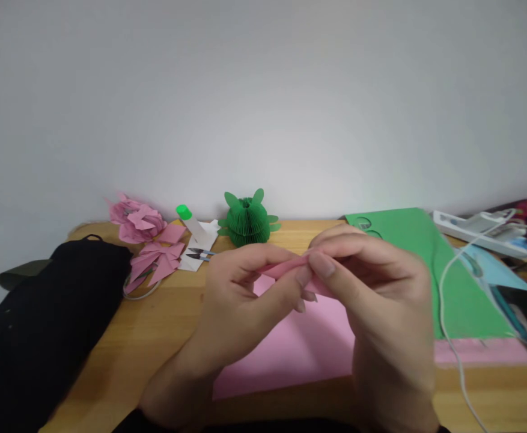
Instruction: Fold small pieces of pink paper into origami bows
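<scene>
Both hands meet in the middle of the view, pinching a small piece of folded pink paper (285, 266) above the table. My left hand (245, 307) grips its left part between thumb and fingers. My right hand (375, 288) pinches it from the right, thumb on the near side. The fingers hide much of the paper, so its full shape cannot be made out. Below the hands a flat pink sheet (285, 355) lies on the wooden table (155, 355).
Behind stand a green paper honeycomb figure (247, 222) and a green-capped glue stick (191, 222), near scissors (200, 254). Folded pink paper pieces (137, 219) and a black cloth item (51, 319) lie left. Green paper (461, 282), a white cable (442, 300), a power strip (484, 234) and a phone (524, 310) lie right.
</scene>
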Action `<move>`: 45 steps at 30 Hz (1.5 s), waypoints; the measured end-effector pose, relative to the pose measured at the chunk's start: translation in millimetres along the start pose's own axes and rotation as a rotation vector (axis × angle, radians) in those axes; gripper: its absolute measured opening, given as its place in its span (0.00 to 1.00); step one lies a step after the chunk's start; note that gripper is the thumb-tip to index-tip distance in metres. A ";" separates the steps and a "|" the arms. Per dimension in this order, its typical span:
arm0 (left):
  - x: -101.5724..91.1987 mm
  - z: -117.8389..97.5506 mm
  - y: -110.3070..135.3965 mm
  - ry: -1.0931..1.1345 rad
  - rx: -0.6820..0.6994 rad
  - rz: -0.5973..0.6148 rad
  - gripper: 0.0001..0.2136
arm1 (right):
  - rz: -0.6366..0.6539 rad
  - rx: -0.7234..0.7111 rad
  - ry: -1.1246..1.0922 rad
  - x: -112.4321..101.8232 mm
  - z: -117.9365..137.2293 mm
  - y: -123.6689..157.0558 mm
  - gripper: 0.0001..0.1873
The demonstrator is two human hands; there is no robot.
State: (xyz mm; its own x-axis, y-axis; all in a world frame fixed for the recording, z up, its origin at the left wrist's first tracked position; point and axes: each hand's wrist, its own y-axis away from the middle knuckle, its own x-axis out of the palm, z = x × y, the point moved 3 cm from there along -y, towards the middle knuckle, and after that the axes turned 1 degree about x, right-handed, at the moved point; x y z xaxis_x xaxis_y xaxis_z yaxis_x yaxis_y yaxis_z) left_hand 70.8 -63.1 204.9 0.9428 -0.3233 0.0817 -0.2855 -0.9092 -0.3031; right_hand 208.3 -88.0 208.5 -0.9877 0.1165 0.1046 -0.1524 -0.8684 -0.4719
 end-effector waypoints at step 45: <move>-10.1 9.3 -5.9 -0.181 0.033 -0.057 0.04 | -0.018 -0.140 0.258 -9.3 -0.3 -6.4 0.09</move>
State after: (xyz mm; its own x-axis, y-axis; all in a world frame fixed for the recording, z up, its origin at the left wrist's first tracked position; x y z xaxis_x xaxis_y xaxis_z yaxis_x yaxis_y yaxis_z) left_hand 64.6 -52.0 197.0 0.9738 -0.2159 -0.0711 -0.2272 -0.9147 -0.3343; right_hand 218.4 -83.4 210.3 -0.9585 0.2658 -0.1032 -0.1562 -0.7923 -0.5899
